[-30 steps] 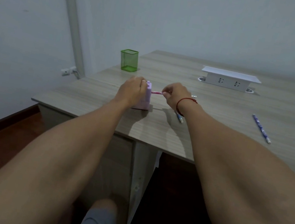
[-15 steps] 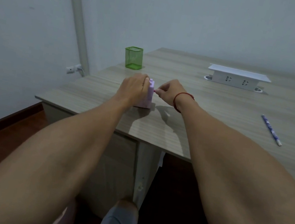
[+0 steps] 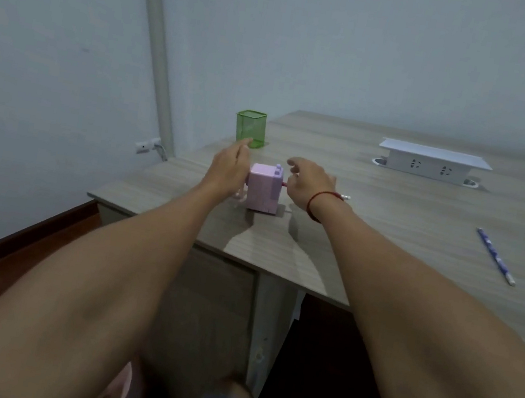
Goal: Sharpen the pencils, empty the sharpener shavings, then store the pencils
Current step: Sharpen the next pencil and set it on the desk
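– Pink sharpener [image 3: 264,188] sits between our hands, which are apart, one on each side. Fingers of the left hand [image 3: 228,172] are straight, right up against the left face, wrapped round nothing. Our right hand [image 3: 309,182] is loosely curled over the pencil [image 3: 286,185] that goes into the right face. We can't tell if we're pinching it, because the hand covers the shaft.
– Agreed. Only a short red stub shows at the port, plus the tail end past our wrist. So the pencil's seated, roughly level.
– Step in hand, our read: get the sharpening going on this one. Nothing braces the body yet.
– Then we split the jobs. One hand clamps the body down on the worktop [image 3: 389,220] and the other turns. Something pale sticks out low on the left side, maybe the crank. It's too blurred to call.
– Keep the pencil straight into the port. Any tilt and we likely snap the lead or chew one side.
– It's a light plastic box, so we'd guess it skids or tips if cranked unbraced. It's near the front edge too.
– Further out, the blue pencil [image 3: 495,255] lies well off to the right, likely next in line. Just behind the left hand stands the green mesh cup [image 3: 250,128], probably storage.
– At the back is the white socket box [image 3: 433,165], not our concern.
– No pencil shows in the cup. We judge it early in the task.
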Motion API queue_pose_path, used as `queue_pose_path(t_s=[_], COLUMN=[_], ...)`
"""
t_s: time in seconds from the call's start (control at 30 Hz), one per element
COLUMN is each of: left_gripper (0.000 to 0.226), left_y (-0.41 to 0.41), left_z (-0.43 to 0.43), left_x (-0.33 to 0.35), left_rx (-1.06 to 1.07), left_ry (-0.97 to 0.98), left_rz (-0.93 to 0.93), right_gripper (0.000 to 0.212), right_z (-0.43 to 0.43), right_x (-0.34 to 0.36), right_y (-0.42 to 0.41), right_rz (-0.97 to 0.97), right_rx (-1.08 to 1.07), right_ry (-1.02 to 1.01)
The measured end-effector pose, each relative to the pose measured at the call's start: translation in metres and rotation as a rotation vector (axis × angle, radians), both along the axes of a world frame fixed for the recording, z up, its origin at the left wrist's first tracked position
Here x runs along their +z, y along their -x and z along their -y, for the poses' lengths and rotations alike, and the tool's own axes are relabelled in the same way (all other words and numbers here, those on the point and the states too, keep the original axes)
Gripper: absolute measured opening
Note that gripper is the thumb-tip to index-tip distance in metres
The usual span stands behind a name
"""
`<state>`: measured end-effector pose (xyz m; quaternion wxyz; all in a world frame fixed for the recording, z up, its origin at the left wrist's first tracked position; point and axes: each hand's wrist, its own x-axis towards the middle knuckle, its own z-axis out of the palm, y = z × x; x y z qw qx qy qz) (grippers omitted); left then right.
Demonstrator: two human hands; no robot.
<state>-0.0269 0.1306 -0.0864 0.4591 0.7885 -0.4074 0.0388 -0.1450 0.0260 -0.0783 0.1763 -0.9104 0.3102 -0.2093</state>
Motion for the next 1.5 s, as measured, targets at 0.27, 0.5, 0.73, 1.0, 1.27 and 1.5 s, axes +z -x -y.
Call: queue_pose_path(t_s=[0.27, 0.5, 0.73, 1.0, 1.27, 1.5], left_gripper=[0.032, 0.026, 0.028, 0.025, 0.026, 0.02], left_y=[-0.013, -0.013, -0.026, -0.043, -0.059, -0.077], left_z=[-0.036, -0.037, -0.033, -0.025, -0.018, -0.005], left_x=[-0.039, -0.04, -0.046, -0.046, -0.039, -0.029], left_rx=[-0.023, 0.0, -0.005, -0.089, -0.135, -0.162], left_ry=[-0.36, -0.554, -0.548, -0.546, -0.633, -0.63], left_rz=[0.028, 0.339, 0.434, 0.426, 0.544, 0.752], right_gripper=[0.052, 0.075, 0.084, 0.059, 0.051, 0.074], right_z=[-0.031, -0.041, -0.034, -0.027, -0.021, -0.01], right_x=[0.0, -0.007, -0.007, -0.007, -0.008, -0.017], right_y=[-0.014, -0.032, -0.037, -0.039, -0.043, -0.055], right_rz=[-0.168, -0.317, -0.368, -0.211, -0.158, -0.141], right_rx=[0.214, 0.188, 0.168, 0.232, 0.239, 0.249], right_ry=[0.181, 0.293, 0.328, 0.248, 0.303, 0.252])
